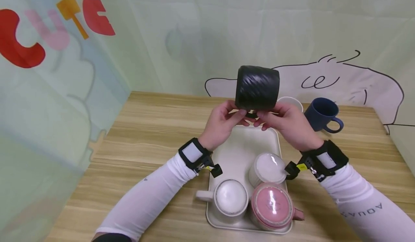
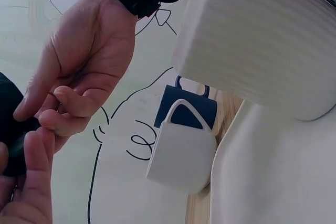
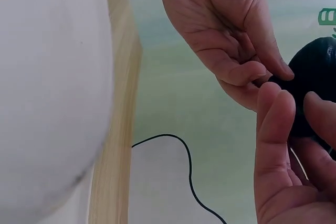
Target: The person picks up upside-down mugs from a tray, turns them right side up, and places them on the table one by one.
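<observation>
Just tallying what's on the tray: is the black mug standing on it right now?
No, the left hand and right hand hold the black mug up off the tray.

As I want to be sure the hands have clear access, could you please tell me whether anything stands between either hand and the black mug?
Nothing visible does: the left hand and right hand both hold the black mug from below. The pink mug stands on the tray, lower and out of the way.

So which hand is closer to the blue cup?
Right. The right hand is just left of the blue cup in the head view; the left hand is farther left.
</observation>
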The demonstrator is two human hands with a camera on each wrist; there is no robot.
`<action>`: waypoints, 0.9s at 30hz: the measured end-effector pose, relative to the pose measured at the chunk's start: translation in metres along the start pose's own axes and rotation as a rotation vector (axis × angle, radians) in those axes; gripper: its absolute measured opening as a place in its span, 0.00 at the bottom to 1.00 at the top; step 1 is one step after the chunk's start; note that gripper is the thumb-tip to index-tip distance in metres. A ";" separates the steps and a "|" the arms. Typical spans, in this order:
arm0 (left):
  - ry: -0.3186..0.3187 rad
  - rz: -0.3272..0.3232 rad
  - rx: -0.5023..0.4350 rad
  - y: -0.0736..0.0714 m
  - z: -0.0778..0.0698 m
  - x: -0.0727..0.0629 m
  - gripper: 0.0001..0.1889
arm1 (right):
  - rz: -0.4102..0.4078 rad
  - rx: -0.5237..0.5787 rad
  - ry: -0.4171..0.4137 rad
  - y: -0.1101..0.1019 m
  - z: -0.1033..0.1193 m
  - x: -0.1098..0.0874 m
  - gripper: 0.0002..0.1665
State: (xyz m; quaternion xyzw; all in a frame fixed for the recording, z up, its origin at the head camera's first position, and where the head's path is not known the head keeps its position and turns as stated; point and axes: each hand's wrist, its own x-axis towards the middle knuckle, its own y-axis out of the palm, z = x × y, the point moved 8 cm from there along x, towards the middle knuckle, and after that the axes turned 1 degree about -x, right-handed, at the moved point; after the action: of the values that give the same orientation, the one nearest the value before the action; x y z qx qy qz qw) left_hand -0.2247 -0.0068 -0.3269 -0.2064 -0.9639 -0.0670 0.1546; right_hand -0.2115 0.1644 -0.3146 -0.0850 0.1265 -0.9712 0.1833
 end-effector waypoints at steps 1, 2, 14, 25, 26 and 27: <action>-0.009 -0.003 -0.001 0.000 0.001 0.000 0.10 | -0.008 0.002 -0.008 -0.001 0.001 0.000 0.19; -0.018 -0.007 -0.001 0.000 0.001 0.001 0.09 | -0.016 0.003 -0.015 -0.002 0.001 0.000 0.18; -0.080 0.017 -0.028 0.003 0.005 0.004 0.12 | -0.060 0.108 -0.095 -0.007 0.006 0.002 0.15; -0.162 0.036 0.106 -0.013 0.013 -0.006 0.21 | -0.133 -0.081 0.006 -0.022 -0.006 0.003 0.17; -0.164 0.032 0.120 -0.017 0.014 -0.007 0.22 | -0.136 -0.091 0.019 -0.023 -0.007 0.003 0.17; -0.163 0.030 0.138 -0.020 0.014 -0.009 0.23 | -0.138 -0.098 0.028 -0.025 -0.009 0.004 0.17</action>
State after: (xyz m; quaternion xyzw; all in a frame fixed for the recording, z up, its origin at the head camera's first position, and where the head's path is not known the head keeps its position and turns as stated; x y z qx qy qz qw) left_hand -0.2293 -0.0255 -0.3448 -0.2143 -0.9724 0.0188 0.0904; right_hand -0.2251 0.1873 -0.3162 -0.0889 0.1702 -0.9752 0.1099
